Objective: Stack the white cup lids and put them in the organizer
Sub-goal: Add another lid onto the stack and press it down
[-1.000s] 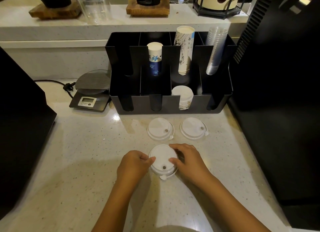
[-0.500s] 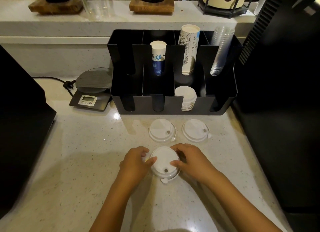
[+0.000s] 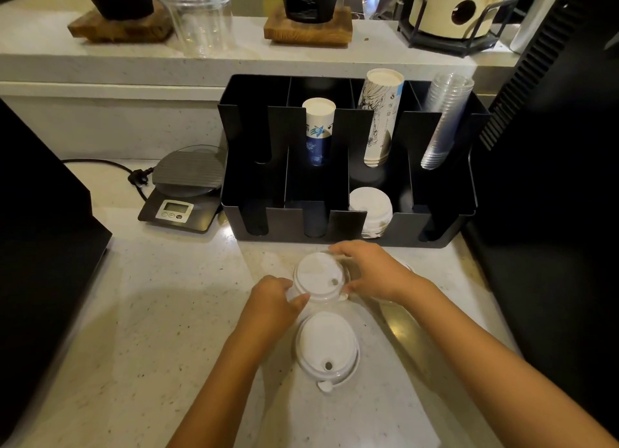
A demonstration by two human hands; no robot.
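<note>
Far lid (image 3: 320, 278): pinched at its rim by left hand (image 3: 273, 300) and right hand (image 3: 375, 270).
Near lid (image 3: 327, 345): untouched, on counter (image 3: 167, 313).

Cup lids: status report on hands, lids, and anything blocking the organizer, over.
Left hand and right hand both gripping far lid. Near lid loose on counter. Lid stack already in organizer. Path clear.

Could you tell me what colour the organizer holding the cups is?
The organizer is black, seen clearly in the head view.
</note>
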